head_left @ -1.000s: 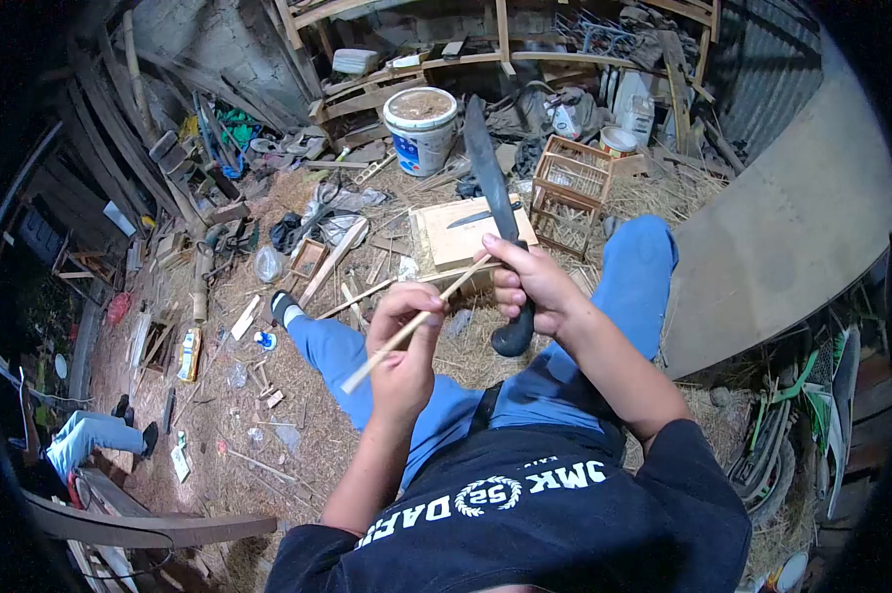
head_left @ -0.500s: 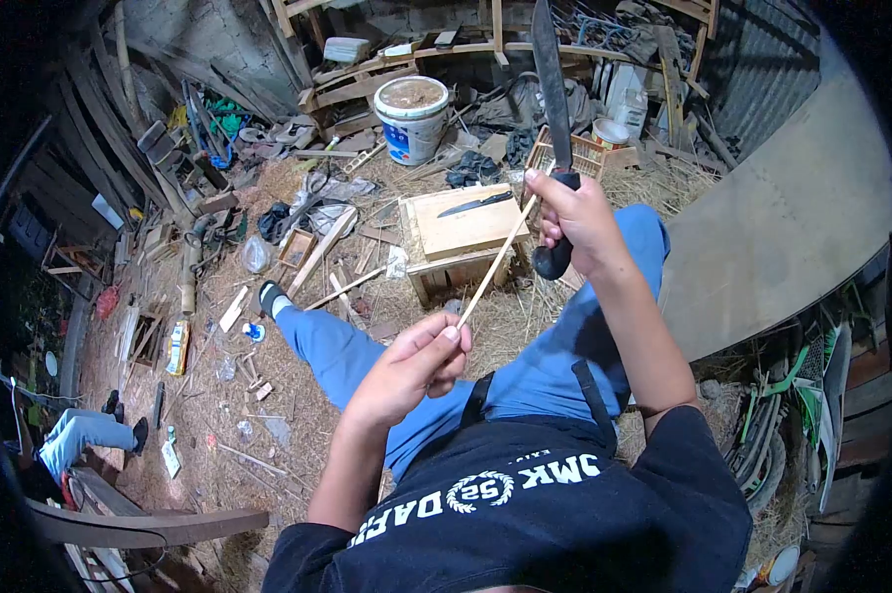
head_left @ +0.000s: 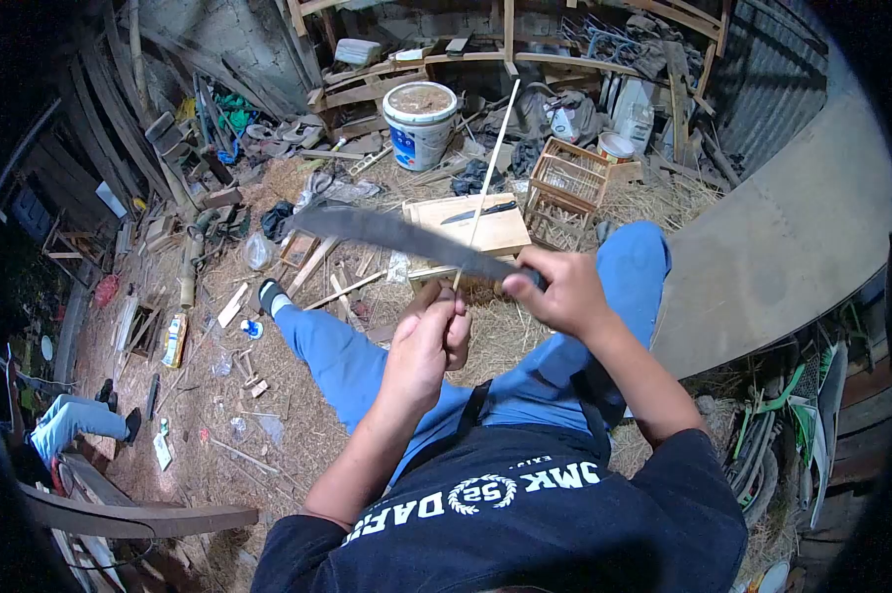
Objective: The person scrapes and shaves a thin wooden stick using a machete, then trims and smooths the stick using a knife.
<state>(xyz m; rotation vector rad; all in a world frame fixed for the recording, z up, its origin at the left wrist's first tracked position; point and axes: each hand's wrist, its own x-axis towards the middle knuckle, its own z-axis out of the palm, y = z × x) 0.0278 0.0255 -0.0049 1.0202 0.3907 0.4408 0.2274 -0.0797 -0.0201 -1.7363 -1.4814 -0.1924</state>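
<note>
My left hand [head_left: 428, 341] is closed around the lower end of a thin pale wooden stick [head_left: 495, 153], which points up and away from me. My right hand [head_left: 569, 289] grips the dark handle of a machete [head_left: 391, 232]. The broad grey blade lies across the stick just above my left fist, its tip to the left; whether it touches the stick I cannot tell. Beyond the blade stands a low wooden box with a board top [head_left: 510, 235]. A dark-handled knife [head_left: 480, 211] lies on that board, partly behind the stick.
A white-and-blue bucket [head_left: 418, 133] stands behind the box, a slatted wooden crate [head_left: 569, 178] to its right. A large curved sheet [head_left: 782, 227] fills the right side. Wood scraps, straw and plastic litter the ground. Another person's legs [head_left: 80, 420] show at far left.
The machete has swung down from upright to nearly level, pointing left. My right hand has let go of the stick's upper end. The stick now stands steeper in my left hand.
</note>
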